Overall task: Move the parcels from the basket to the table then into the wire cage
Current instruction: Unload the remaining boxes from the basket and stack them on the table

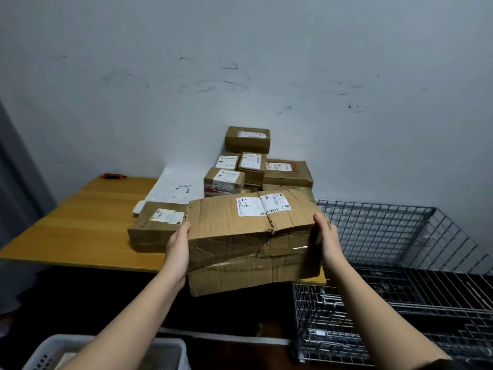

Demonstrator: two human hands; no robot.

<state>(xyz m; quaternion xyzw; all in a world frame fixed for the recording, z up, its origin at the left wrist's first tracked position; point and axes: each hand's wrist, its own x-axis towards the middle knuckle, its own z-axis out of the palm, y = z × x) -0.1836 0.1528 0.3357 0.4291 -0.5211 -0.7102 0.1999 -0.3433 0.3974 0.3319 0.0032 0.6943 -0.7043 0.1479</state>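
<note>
A large, battered cardboard parcel (248, 236) with a white label is held at the front right corner of the wooden table (80, 222); whether it rests on the table or hangs over it I cannot tell. My left hand (178, 244) presses its left side and my right hand (326, 239) presses its right side, fingers curled round the edges. The wire cage (400, 263) stands to the right of the table. The white basket (106, 351) is at the bottom left, partly hidden by my left arm.
Several smaller cardboard parcels (250, 161) are stacked against the wall at the back of the table. A flat parcel (157, 225) lies left of the held one, with a white mailer bag (176, 188) behind it. An orange-black tool (113, 176) lies at the table's far edge.
</note>
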